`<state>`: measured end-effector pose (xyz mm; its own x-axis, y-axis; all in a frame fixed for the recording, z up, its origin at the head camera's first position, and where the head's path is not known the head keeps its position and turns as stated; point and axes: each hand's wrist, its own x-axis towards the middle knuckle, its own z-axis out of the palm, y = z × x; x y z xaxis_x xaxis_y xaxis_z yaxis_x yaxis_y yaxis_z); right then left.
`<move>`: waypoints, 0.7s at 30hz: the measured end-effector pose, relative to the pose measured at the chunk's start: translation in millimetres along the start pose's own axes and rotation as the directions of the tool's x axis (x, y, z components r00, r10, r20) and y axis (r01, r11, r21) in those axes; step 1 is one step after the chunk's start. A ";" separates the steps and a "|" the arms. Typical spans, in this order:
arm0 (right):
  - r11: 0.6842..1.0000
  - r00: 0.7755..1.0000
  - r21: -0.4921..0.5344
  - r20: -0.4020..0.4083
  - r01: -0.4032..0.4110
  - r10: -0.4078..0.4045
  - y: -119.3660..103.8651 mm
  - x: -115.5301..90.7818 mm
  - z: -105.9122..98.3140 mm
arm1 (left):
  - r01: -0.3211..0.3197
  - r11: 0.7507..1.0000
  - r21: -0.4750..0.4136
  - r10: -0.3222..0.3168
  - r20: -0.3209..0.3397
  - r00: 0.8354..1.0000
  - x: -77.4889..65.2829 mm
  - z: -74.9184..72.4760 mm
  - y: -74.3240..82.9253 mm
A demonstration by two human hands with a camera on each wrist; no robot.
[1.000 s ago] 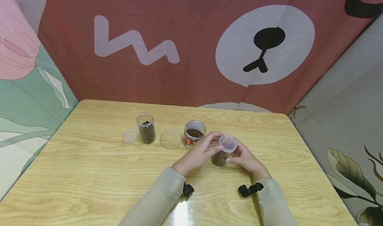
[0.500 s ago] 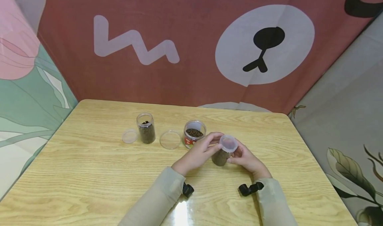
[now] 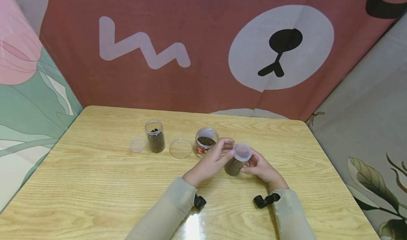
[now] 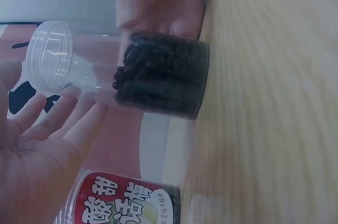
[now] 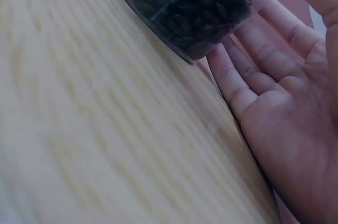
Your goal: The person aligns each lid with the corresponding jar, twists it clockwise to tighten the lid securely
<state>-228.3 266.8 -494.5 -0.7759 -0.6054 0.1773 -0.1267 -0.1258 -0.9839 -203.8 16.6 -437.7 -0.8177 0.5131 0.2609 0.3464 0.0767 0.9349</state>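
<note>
Clear jar point(image 3: 233, 167) of dark pieces, right of frame centre, lid point(image 3: 242, 152) at its top. Right grip point(image 3: 264, 170): pinching the clear jar between thumb and fingers. Left grip point(image 3: 210, 164): fingers loosely spread beside the same jar, thumb at the lid's edge. Uncapped red-labelled tub point(image 3: 202, 150), mid-frame, just beyond the left grip. Left of centre: uncapped tall jar point(image 3: 156, 142) between small cover point(image 3: 137, 145) and larger cover point(image 3: 181, 148). Beneath: wood-grain counter point(image 3: 95, 190).

Three clear jars point(image 3: 157, 142) point(image 3: 202, 150) point(image 3: 233, 168), two loose round lids point(image 3: 137, 145) point(image 3: 181, 148), two black wrist devices point(image 3: 199, 202) point(image 3: 260, 202), one table point(image 3: 95, 183).
</note>
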 end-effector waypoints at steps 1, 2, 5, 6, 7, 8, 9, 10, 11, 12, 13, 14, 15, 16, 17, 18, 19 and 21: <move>1.000 1.000 -0.002 -0.003 -0.002 0.002 -0.2 0.0 0.2 | 0.009 1.000 -0.014 -0.009 0.000 1.000 -0.3 0.4 0.6; 1.000 1.000 -0.003 -0.005 -0.006 0.006 -0.3 -0.1 0.3 | 0.015 0.999 -0.029 -0.015 0.002 1.000 -0.4 0.9 1.1; 1.000 1.000 -0.014 -0.010 -0.014 0.014 -0.9 0.1 0.6 | 0.031 0.998 -0.057 -0.031 0.003 1.000 -1.1 2.3 3.3; 1.000 1.000 -0.018 -0.011 -0.015 0.015 -1.0 0.3 0.7 | 0.031 0.998 -0.055 -0.031 0.001 1.000 -1.0 2.7 3.8; 1.000 1.000 -0.021 -0.012 -0.016 0.016 -1.1 0.4 0.8 | 0.026 0.998 -0.050 -0.027 -0.001 1.000 -0.8 3.2 4.0; 1.000 1.000 -0.023 -0.012 -0.016 0.016 -1.1 0.4 0.8 | 0.023 0.999 -0.045 -0.024 -0.004 1.000 -0.6 3.6 4.0; 1.000 1.000 -0.025 -0.012 -0.016 0.015 -1.1 0.4 0.8 | 0.020 0.999 -0.038 -0.020 -0.007 1.000 -0.5 3.8 4.2; 1.000 1.000 -0.025 -0.011 -0.015 0.014 -1.1 0.5 0.8 | 0.016 0.999 -0.036 -0.016 -0.009 1.000 -0.3 4.0 4.1; 1.000 1.000 -0.025 -0.010 -0.014 0.014 -1.0 0.4 0.8 | 0.014 0.999 -0.031 -0.014 -0.011 1.000 -0.3 4.1 4.2; 1.000 1.000 -0.026 -0.009 -0.013 0.013 -0.9 0.4 0.7 | 0.011 1.000 -0.027 -0.012 -0.011 1.000 -0.2 4.0 4.2; 1.000 1.000 -0.026 -0.008 -0.012 0.012 -0.8 0.4 0.7 | 0.009 1.000 -0.025 -0.010 -0.010 1.000 -0.3 3.9 4.2; 1.000 1.000 -0.025 -0.006 -0.011 0.011 -0.6 0.4 0.6 | 0.009 1.000 -0.023 -0.009 -0.008 1.000 -0.3 3.6 4.3; 1.000 1.000 -0.023 -0.006 -0.010 0.010 -0.4 0.4 0.5 | 0.007 1.000 -0.016 -0.007 -0.005 1.000 -0.3 3.3 4.1; 1.000 1.000 -0.022 -0.005 -0.009 0.009 -0.2 0.4 0.4 | 0.008 1.000 -0.006 -0.008 -0.001 1.000 -0.3 3.0 3.9; 1.000 1.000 -0.022 -0.005 -0.008 0.008 0.1 0.5 0.2 | 0.006 1.000 0.009 -0.006 0.003 1.000 -0.3 2.7 3.8; 1.000 1.000 -0.023 -0.005 -0.007 0.007 0.4 0.5 0.0 | 0.001 1.000 0.024 -0.001 0.006 1.000 -0.4 2.4 3.7; 1.000 1.000 -0.023 -0.006 -0.007 0.007 0.6 0.6 -0.1 | -0.002 0.999 0.044 0.001 0.010 1.000 -0.4 2.1 3.3; 1.000 1.000 -0.024 -0.008 -0.006 0.006 0.9 0.4 -0.3 | -0.006 0.997 0.082 0.005 0.017 1.000 -0.2 1.7 2.8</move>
<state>-228.9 266.7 -495.4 -0.7816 -0.5997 0.1715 -0.1367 -0.1036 -0.9852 -201.8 18.2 -435.5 -0.8081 0.5278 0.2615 0.3883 0.1436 0.9103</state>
